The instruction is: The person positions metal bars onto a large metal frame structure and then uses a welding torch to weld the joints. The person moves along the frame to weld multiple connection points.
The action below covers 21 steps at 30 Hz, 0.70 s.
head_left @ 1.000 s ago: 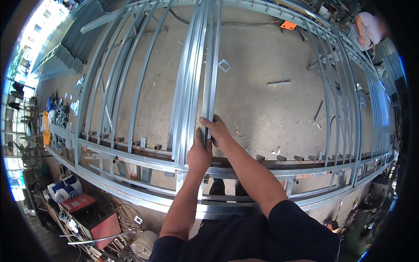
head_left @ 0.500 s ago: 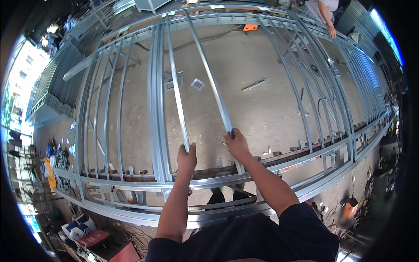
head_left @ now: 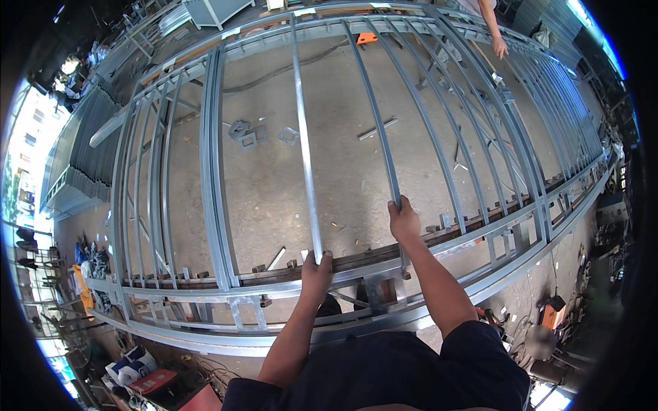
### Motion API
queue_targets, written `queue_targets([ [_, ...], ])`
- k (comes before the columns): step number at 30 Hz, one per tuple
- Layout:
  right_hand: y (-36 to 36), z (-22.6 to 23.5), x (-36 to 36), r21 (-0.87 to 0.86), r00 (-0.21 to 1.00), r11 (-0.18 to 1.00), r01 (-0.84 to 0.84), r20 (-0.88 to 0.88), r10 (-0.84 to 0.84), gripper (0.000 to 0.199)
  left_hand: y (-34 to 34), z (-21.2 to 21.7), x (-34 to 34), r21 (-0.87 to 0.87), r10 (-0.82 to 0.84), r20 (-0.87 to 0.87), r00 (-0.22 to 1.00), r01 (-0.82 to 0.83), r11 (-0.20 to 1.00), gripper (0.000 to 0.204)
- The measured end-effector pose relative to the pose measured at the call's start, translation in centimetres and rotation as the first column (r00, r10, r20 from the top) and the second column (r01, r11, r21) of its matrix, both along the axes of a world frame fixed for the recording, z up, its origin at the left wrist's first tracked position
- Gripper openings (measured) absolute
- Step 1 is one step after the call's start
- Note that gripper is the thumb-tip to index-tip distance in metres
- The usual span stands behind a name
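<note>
My left hand [head_left: 317, 275] is closed around the near end of a long shiny metal tube [head_left: 306, 151], just above the frame's near rail. In my right hand [head_left: 405, 220] is the near end of a second, darker-looking metal tube [head_left: 376, 113], gripped a little higher over the floor. Both tubes run away from me to the far rail [head_left: 264, 40] of a large metal frame. The near rail [head_left: 274, 292] passes under my wrists. Left of my left hand, several upright bars [head_left: 211, 157] stand close together across the frame. More bars [head_left: 425, 123] lie across it to the right.
Square metal pieces [head_left: 248, 139] and a short bar [head_left: 378, 129] lie on the floor inside the frame. An orange object [head_left: 367, 38] sits by the far rail. Stacked metal panels [head_left: 81, 161] stand at left. Another person's hand [head_left: 500, 47] hangs over the far right bars.
Both hands have moved right with their tubes, the left one also lower toward the near rail. My view has shifted somewhat. The other person's hand has its fingers more extended.
</note>
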State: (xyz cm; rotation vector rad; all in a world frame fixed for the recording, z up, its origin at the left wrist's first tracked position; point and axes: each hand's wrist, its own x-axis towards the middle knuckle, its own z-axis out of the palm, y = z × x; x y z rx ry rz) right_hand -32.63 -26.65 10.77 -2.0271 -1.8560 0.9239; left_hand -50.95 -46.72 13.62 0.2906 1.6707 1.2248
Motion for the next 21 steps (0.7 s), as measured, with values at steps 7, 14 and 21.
queue_targets([
  [7, 2.4, -0.6, 2.5, -0.039, 0.998, 0.998, 0.044, -0.034, -0.046, 0.056, 2.0, -0.8, 3.8, 0.015, -0.035, -0.001, 0.999, 0.035, 0.999, 0.031],
  [14, 4.6, -2.6, 3.9, -0.02, 0.999, 0.999, 0.036, -0.013, -0.037, 0.058, 3.6, -4.5, 6.5, -0.004, -0.086, -0.139, 0.987, 0.086, 0.996, 0.033],
  [21, 6.6, -6.8, 7.4, 0.027, 0.999, 1.0, -0.002, -0.053, 0.003, 0.056, 7.8, -0.8, 7.7, -0.204, -0.222, -0.47, 0.854, 0.14, 0.969, 0.05],
])
